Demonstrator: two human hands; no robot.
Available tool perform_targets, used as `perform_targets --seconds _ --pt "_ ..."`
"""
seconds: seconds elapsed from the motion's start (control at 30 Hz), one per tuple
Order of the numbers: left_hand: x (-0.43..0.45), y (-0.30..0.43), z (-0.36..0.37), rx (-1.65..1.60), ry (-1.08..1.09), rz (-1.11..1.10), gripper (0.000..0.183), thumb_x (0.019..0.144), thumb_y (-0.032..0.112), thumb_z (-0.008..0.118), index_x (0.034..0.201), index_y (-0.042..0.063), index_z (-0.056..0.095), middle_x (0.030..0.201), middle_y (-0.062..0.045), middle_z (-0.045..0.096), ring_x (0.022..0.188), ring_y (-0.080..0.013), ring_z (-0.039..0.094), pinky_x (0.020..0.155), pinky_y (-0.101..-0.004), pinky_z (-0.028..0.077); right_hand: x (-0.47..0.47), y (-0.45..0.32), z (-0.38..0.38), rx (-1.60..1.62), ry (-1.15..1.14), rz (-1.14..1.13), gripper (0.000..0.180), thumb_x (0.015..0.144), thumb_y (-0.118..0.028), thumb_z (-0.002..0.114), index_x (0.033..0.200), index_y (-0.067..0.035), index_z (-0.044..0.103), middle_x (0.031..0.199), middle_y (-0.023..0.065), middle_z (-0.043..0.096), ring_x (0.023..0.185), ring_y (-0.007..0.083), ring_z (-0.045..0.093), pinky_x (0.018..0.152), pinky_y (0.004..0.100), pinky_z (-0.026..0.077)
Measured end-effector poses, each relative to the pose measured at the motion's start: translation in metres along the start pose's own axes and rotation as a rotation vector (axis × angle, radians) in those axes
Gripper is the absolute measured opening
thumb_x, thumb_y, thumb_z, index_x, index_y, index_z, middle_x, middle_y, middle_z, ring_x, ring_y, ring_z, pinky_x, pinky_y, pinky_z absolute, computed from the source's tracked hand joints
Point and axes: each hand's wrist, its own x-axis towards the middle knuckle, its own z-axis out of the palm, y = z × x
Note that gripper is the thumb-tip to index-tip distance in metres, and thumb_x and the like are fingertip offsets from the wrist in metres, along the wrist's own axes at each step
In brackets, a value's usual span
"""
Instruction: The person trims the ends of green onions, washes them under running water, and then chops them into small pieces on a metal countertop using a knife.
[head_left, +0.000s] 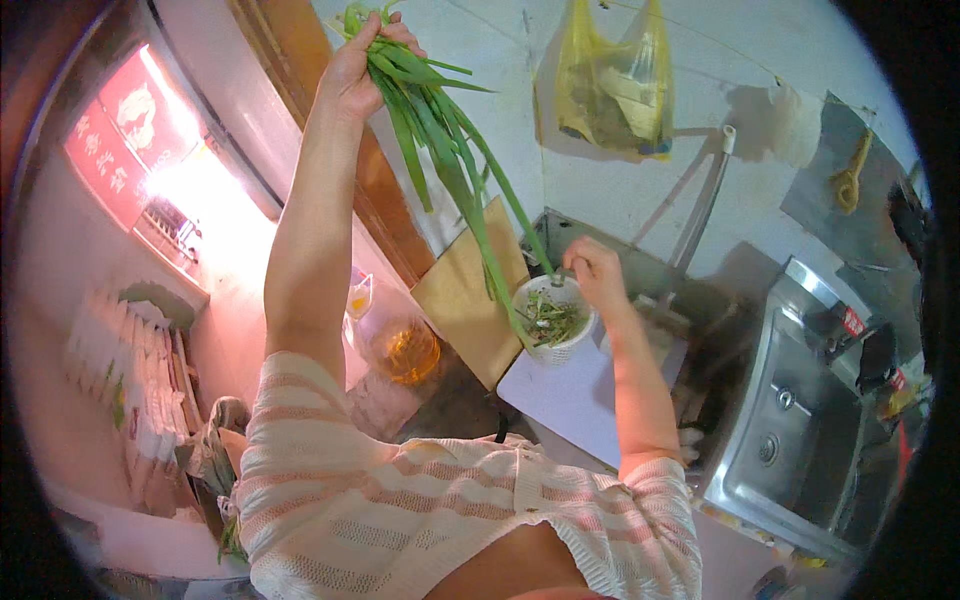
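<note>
My left hand (360, 71) is raised at the top, closed around a bunch of long green scallions (450, 157) whose leaves hang down toward the right. Their tips reach a white plastic basket (559, 354) holding green trimmings (553, 316). My right hand (592, 271) is at the basket's upper right edge, near one leaf's tip, with its fingers bent together; whether it pinches the leaf cannot be told. Under the basket lies a white board (559, 390), with a tan board (476, 300) to its left.
A steel sink (795, 420) stands at the right. A yellow plastic bag (615, 90) hangs on the wall. A large container of amber liquid (405, 349) stands left of the tan board. A long white-tipped handle (709, 199) leans behind the basket.
</note>
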Motion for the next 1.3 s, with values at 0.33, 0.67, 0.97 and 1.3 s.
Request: perform_targets --seconds 0.33,0.67,0.97,1.3 --pt "-0.078 -0.059 -0.032 0.156 0.033 -0.020 0.029 0.091 0.022 0.055 0.114 0.007 0.046 0.073 0.002 0.038 0.068 -0.0101 0.040 0.069 -0.0259 0.039 -0.017 0.160 0.101 0.165 0.230 0.557 0.020 0.095 -0.025 0.051 0.092 -0.005 0.051 0.078 0.0031 0.054 0.064 0.0131 0.047 0.061 0.0326 0.041" --pt "-0.091 -0.140 -0.050 0.538 0.545 -0.140 0.019 0.088 0.023 0.062 0.097 0.008 0.055 0.077 0.000 0.052 0.070 -0.0107 0.051 0.060 -0.0266 0.044 0.029 0.156 0.093 0.304 -0.032 0.638 0.044 0.091 -0.018 0.055 0.132 -0.006 0.044 0.120 0.0117 0.057 0.105 0.0181 0.056 0.090 0.0318 0.044" --pt "-0.073 -0.189 -0.038 0.545 0.499 -0.097 0.017 0.085 0.025 0.064 0.082 0.010 0.057 0.073 0.000 0.052 0.066 -0.0110 0.050 0.059 -0.0283 0.042 0.088 0.033 0.061 0.281 0.532 0.290 0.024 0.093 -0.024 0.052 0.106 -0.004 0.054 0.086 0.0029 0.056 0.075 0.0110 0.047 0.070 0.0265 0.041" --pt "-0.080 -0.207 -0.027 0.816 0.473 -0.146 0.018 0.087 0.026 0.062 0.084 0.009 0.056 0.070 0.002 0.049 0.068 -0.0080 0.049 0.058 -0.0254 0.041 0.059 0.010 0.041 0.859 0.057 0.451 0.073 0.088 -0.043 0.054 0.145 -0.012 0.019 0.150 0.0105 0.016 0.137 0.0255 0.019 0.111 0.0389 0.015"
